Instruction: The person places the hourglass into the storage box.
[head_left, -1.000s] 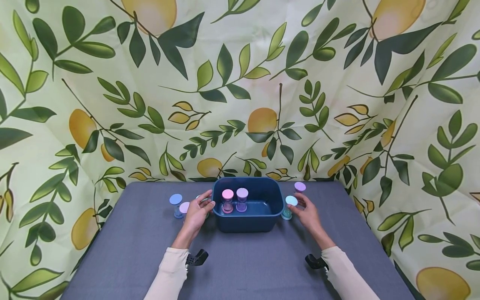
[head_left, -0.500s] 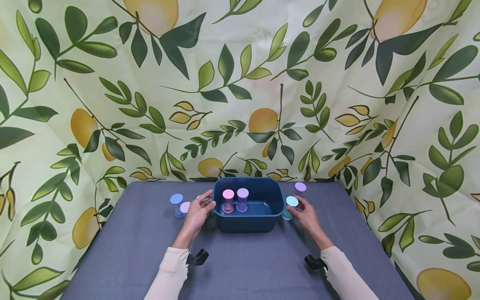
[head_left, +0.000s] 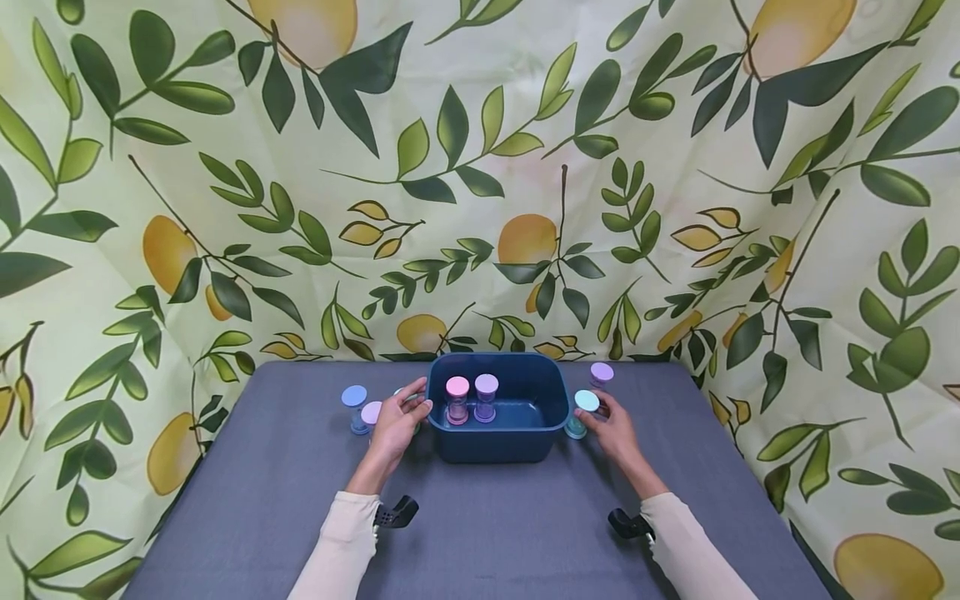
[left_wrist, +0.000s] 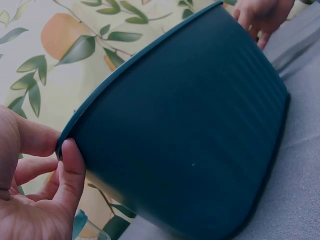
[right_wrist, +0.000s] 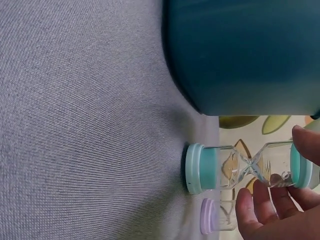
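A dark blue plastic bin point(head_left: 491, 447) stands on the table, holding a pink hourglass point(head_left: 457, 402) and a purple hourglass point(head_left: 485, 398) upright at its left side. My left hand point(head_left: 392, 427) pinches the bin's left rim between thumb and fingers, which the left wrist view shows up close. To the right of the bin, my right hand point(head_left: 613, 427) grips a teal hourglass point(right_wrist: 250, 167) near its top cap, thumb on one side and fingers on the other. That hourglass is upright with its base on the cloth and teal sand in the lower bulb.
Left of the bin stand a blue hourglass point(head_left: 355, 408) and a light purple one point(head_left: 371, 412), partly behind my left hand; another is mostly hidden there. A purple hourglass point(head_left: 601, 375) stands behind my right hand. Patterned fabric point(head_left: 480, 208) hangs along the table's back edge.
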